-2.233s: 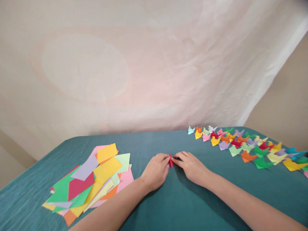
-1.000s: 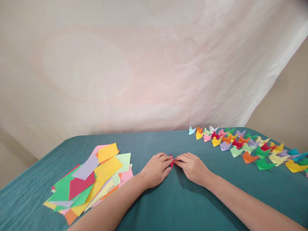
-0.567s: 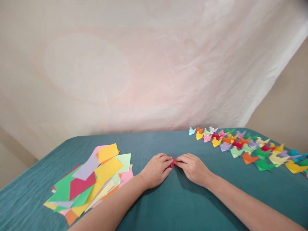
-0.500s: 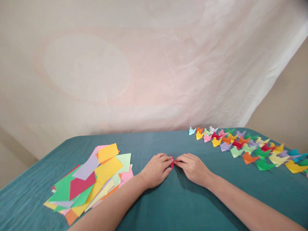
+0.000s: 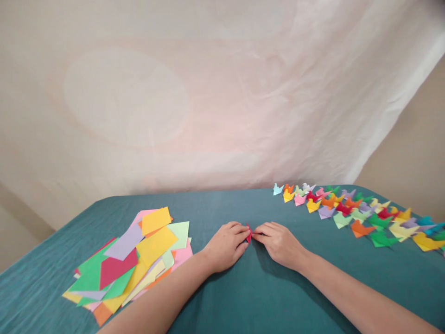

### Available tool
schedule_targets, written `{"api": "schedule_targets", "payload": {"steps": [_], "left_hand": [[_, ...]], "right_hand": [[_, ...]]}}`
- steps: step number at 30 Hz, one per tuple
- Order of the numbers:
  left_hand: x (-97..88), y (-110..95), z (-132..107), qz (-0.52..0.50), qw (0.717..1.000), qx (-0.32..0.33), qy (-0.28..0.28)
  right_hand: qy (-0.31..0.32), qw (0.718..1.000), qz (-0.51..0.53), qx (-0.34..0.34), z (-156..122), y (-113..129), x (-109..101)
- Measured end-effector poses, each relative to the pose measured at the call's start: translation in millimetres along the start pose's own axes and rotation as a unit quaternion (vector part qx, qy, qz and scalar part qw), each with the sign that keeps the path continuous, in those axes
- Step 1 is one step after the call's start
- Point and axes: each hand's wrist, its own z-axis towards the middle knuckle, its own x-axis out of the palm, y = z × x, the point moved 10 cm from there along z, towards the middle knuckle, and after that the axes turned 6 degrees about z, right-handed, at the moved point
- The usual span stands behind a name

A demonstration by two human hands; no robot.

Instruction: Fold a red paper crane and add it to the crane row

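Observation:
A small folded piece of red paper point(image 5: 249, 233) is held between my two hands, low over the middle of the table. My left hand point(image 5: 227, 246) has its fingers closed on the paper's left side and covers much of it. From the right, my right hand point(image 5: 277, 241) pinches the paper's edge between thumb and fingertips. Only a narrow red strip shows between the fingers, so the shape of the fold is mostly hidden.
A loose pile of coloured paper sheets point(image 5: 120, 269) lies on the left, partly behind my left forearm. Rows of folded paper birds point(image 5: 361, 228) stand at the right. A teal cloth point(image 5: 236, 301) covers the table, and a pale sheet point(image 5: 222, 116) hangs behind it.

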Motion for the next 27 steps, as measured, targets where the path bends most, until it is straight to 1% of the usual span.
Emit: {"api": "schedule_targets", "payload": {"steps": [17, 27], "left_hand": [[0.0, 0, 0, -0.007, 1.0, -0.004, 0.002], [1.4, 11, 1, -0.067, 0.998, -0.009, -0.019]], "right_hand": [[0.013, 1.0, 0.001, 0.012, 2, 1, 1], [0.023, 0.999, 0.022, 0.001, 0, 1, 6]]}}
